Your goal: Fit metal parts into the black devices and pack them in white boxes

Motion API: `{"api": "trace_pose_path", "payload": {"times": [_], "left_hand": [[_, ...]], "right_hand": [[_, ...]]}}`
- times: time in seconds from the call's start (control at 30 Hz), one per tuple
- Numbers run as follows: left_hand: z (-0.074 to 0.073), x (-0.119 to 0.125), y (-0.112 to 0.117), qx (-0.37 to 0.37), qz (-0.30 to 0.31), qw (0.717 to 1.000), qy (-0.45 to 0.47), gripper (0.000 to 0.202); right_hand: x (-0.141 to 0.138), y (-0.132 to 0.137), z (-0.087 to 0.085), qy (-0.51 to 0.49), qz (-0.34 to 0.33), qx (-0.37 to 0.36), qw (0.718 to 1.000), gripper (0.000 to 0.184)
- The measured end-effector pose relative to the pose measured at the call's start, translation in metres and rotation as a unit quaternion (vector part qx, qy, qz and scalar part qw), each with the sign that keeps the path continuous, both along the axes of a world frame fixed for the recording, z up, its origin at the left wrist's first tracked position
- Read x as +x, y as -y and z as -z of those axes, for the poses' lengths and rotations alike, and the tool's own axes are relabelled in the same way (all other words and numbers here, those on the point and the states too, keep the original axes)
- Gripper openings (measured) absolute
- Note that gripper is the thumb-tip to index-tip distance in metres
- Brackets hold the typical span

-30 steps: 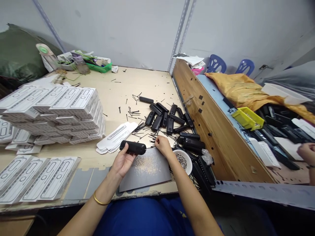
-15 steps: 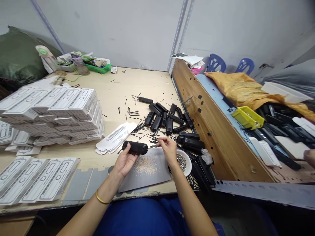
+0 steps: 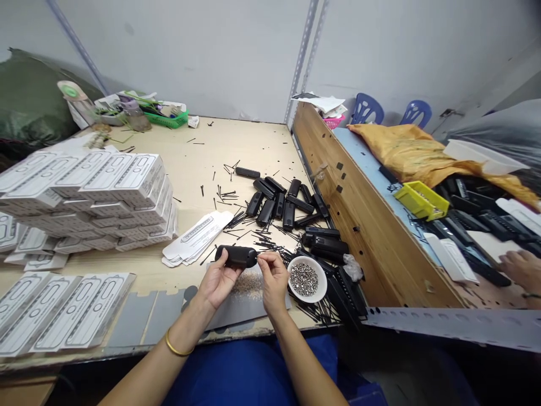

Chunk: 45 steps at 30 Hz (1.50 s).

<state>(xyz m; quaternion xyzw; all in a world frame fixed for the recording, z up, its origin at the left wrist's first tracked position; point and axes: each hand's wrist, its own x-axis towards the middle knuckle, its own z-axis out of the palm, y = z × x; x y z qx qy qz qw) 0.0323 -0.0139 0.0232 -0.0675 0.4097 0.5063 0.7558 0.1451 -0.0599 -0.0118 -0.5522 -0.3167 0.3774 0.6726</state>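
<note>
My left hand (image 3: 220, 280) grips a black oblong plastic case (image 3: 235, 256) just above a grey sheet (image 3: 236, 307) at the table's front edge. Right beside it, my right hand (image 3: 273, 278) is pinched at the case's right end; what its fingertips hold is too small to name. A white bowl of small metal pieces (image 3: 307, 279) stands just right of my right hand. Thin black pins (image 3: 253, 237) lie scattered behind the hands. More black cases (image 3: 281, 203) lie in a group further back.
Stacks of white printed boxes (image 3: 97, 197) fill the left side, with flat cards (image 3: 196, 237) beside them. A wooden divider (image 3: 359, 225) runs along the right. Beyond it, another person's hand (image 3: 522, 268) rests near black parts and a yellow tray (image 3: 420, 200). A green basket (image 3: 167, 115) is at the back.
My right hand came back from the scattered pins to the right end of the black case. My left hand lifted the case slightly right. The other person's hand moved into view.
</note>
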Motion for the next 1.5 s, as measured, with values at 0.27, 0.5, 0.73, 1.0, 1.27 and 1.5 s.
{"api": "trace_pose_path", "payload": {"times": [0.27, 0.5, 0.73, 1.0, 1.27, 1.5], "left_hand": [[-0.015, 0.003, 0.005, 0.021, -0.001, 1.000, -0.006, 0.030], [-0.017, 0.004, 0.007, 0.034, 0.010, 0.999, -0.014, 0.024], [-0.018, 0.002, 0.008, 0.068, 0.002, 0.997, -0.040, 0.021], [-0.012, 0.012, 0.013, 0.051, 0.002, 0.997, -0.054, 0.022], [-0.010, 0.022, 0.018, 0.440, 0.151, 0.837, -0.287, 0.030], [0.048, 0.078, -0.003, 0.443, 0.357, 0.616, -0.545, 0.041]], "right_hand": [[-0.003, 0.006, 0.004, 0.038, 0.025, 0.008, 0.999, 0.015], [0.003, 0.012, -0.006, 0.157, 0.035, 0.028, 0.987, 0.016], [0.012, 0.014, -0.011, 0.285, 0.022, 0.066, 0.956, 0.010], [0.001, 0.015, 0.006, 0.279, 0.061, 0.100, 0.953, 0.008], [0.050, 0.046, 0.012, 0.110, 0.126, -0.043, 0.985, 0.029], [0.076, 0.024, -0.031, 0.284, 0.103, -0.009, 0.953, 0.021]]}}
